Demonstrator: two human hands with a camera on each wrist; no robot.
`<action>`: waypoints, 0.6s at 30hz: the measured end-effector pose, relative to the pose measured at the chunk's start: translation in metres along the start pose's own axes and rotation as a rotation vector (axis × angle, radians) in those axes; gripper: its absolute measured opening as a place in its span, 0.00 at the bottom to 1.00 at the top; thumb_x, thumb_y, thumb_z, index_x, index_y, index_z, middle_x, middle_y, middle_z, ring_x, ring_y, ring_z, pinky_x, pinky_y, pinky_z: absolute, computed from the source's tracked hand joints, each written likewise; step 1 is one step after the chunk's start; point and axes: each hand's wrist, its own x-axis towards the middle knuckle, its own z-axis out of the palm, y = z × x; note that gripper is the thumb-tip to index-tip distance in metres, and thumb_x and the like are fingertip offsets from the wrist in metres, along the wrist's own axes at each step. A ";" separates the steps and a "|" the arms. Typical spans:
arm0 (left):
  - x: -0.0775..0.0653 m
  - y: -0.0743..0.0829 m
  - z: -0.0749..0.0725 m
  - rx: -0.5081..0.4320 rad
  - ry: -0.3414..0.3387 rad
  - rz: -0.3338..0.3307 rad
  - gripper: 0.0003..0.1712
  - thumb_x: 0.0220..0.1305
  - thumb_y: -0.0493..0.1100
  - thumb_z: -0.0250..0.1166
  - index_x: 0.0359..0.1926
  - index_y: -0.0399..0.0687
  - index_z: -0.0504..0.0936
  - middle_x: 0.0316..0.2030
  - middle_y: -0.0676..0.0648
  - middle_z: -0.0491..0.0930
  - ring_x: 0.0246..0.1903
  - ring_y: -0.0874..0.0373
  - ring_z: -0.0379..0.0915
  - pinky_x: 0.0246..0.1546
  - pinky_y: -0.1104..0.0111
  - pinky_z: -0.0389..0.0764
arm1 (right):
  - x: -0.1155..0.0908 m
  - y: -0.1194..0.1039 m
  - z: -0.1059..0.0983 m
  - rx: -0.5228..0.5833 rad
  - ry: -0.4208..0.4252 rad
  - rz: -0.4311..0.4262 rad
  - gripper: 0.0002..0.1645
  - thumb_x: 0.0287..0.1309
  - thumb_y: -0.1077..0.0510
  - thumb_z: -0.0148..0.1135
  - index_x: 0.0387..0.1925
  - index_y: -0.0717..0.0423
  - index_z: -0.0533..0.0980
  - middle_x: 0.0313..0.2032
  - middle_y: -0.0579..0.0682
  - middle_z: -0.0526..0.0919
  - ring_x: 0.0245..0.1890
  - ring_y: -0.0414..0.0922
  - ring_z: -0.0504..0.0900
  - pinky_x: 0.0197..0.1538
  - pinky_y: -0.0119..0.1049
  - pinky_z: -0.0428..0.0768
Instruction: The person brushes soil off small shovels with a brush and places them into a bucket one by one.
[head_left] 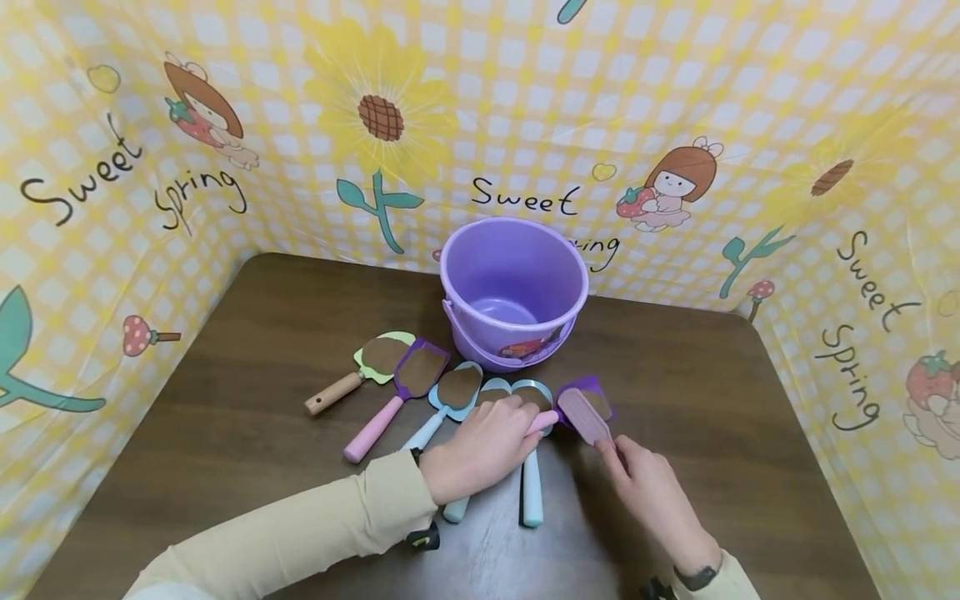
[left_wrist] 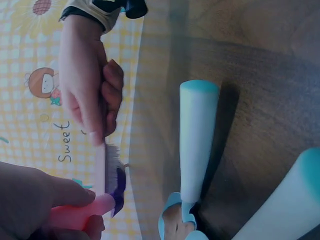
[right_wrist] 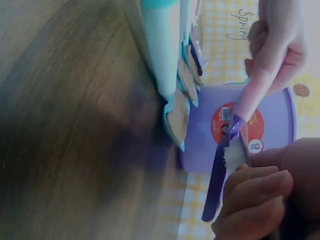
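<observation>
My left hand (head_left: 487, 442) grips the pink handle (head_left: 543, 422) of a toy shovel, whose purple-edged, brown-faced head (head_left: 606, 392) points right above the table. In my right hand (head_left: 652, 483) is a pale pink brush (head_left: 585, 415), pinched at one end between thumb and fingers. The brush overlaps the shovel head in the head view. From the left wrist, its bristles (left_wrist: 112, 160) show beside the purple edge. The right wrist view has the white bristles (right_wrist: 232, 157) right at the shovel's face, with the purple blade (right_wrist: 215, 185) seen nearly edge-on.
A purple bucket (head_left: 513, 267) stands behind the hands. On the brown table (head_left: 247, 333) lie a green-edged shovel with a wooden handle (head_left: 333, 393), a purple one with a pink handle (head_left: 375, 429) and several light blue ones (head_left: 532, 492), partly under my left arm. Patterned cloth walls surround the table.
</observation>
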 end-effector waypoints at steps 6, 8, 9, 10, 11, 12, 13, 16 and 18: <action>-0.001 0.000 0.002 0.049 0.037 -0.022 0.11 0.67 0.45 0.71 0.30 0.47 0.81 0.25 0.49 0.78 0.25 0.49 0.79 0.21 0.59 0.76 | -0.002 0.009 0.003 -0.109 0.109 -0.052 0.24 0.73 0.53 0.64 0.21 0.50 0.65 0.15 0.41 0.60 0.16 0.42 0.63 0.20 0.37 0.61; 0.000 0.001 0.003 0.069 0.048 -0.021 0.12 0.67 0.46 0.70 0.28 0.48 0.80 0.25 0.50 0.77 0.24 0.49 0.78 0.19 0.59 0.74 | -0.002 0.012 0.004 -0.123 0.139 -0.056 0.25 0.72 0.53 0.64 0.21 0.50 0.65 0.15 0.41 0.60 0.15 0.42 0.63 0.19 0.38 0.61; 0.001 0.001 0.003 0.074 0.054 -0.016 0.12 0.67 0.46 0.70 0.28 0.48 0.81 0.25 0.50 0.77 0.23 0.49 0.78 0.19 0.59 0.73 | -0.001 0.014 0.005 -0.119 0.145 -0.056 0.24 0.73 0.53 0.64 0.21 0.51 0.65 0.16 0.41 0.60 0.15 0.42 0.63 0.20 0.38 0.61; 0.002 0.001 0.004 0.077 0.058 -0.013 0.12 0.67 0.46 0.69 0.28 0.49 0.81 0.25 0.50 0.77 0.23 0.49 0.78 0.19 0.60 0.73 | -0.001 0.015 0.005 -0.114 0.147 -0.053 0.24 0.73 0.53 0.64 0.21 0.51 0.65 0.16 0.41 0.60 0.15 0.42 0.63 0.20 0.38 0.61; 0.002 0.001 0.004 0.077 0.063 -0.007 0.12 0.68 0.47 0.69 0.28 0.49 0.81 0.25 0.50 0.77 0.23 0.48 0.78 0.20 0.59 0.73 | 0.000 0.017 0.005 -0.106 0.145 -0.045 0.24 0.73 0.53 0.64 0.21 0.51 0.66 0.16 0.41 0.60 0.16 0.42 0.63 0.20 0.38 0.61; 0.003 0.001 0.004 0.081 0.065 -0.006 0.12 0.69 0.47 0.69 0.28 0.49 0.81 0.25 0.50 0.78 0.24 0.49 0.78 0.20 0.59 0.74 | 0.000 0.018 0.005 -0.095 0.139 -0.037 0.24 0.73 0.53 0.63 0.21 0.51 0.66 0.16 0.41 0.61 0.16 0.41 0.63 0.20 0.38 0.61; 0.003 0.001 0.005 0.086 0.064 -0.006 0.12 0.69 0.47 0.68 0.29 0.50 0.82 0.26 0.50 0.78 0.24 0.49 0.78 0.20 0.59 0.74 | 0.001 0.019 0.004 -0.089 0.135 -0.029 0.24 0.74 0.53 0.63 0.20 0.51 0.66 0.16 0.41 0.61 0.16 0.41 0.63 0.20 0.38 0.61; 0.004 0.000 0.005 0.104 0.059 -0.010 0.11 0.69 0.49 0.69 0.31 0.51 0.83 0.27 0.51 0.80 0.25 0.50 0.79 0.21 0.59 0.75 | 0.005 0.022 0.001 -0.066 0.119 0.002 0.25 0.74 0.53 0.62 0.20 0.51 0.66 0.16 0.41 0.61 0.16 0.41 0.63 0.21 0.36 0.61; 0.005 -0.001 0.004 0.111 0.055 -0.016 0.10 0.68 0.49 0.70 0.32 0.51 0.84 0.28 0.51 0.81 0.26 0.50 0.79 0.21 0.59 0.76 | 0.007 0.022 -0.001 -0.056 0.125 0.014 0.25 0.75 0.53 0.62 0.20 0.52 0.66 0.17 0.42 0.61 0.16 0.41 0.62 0.21 0.36 0.61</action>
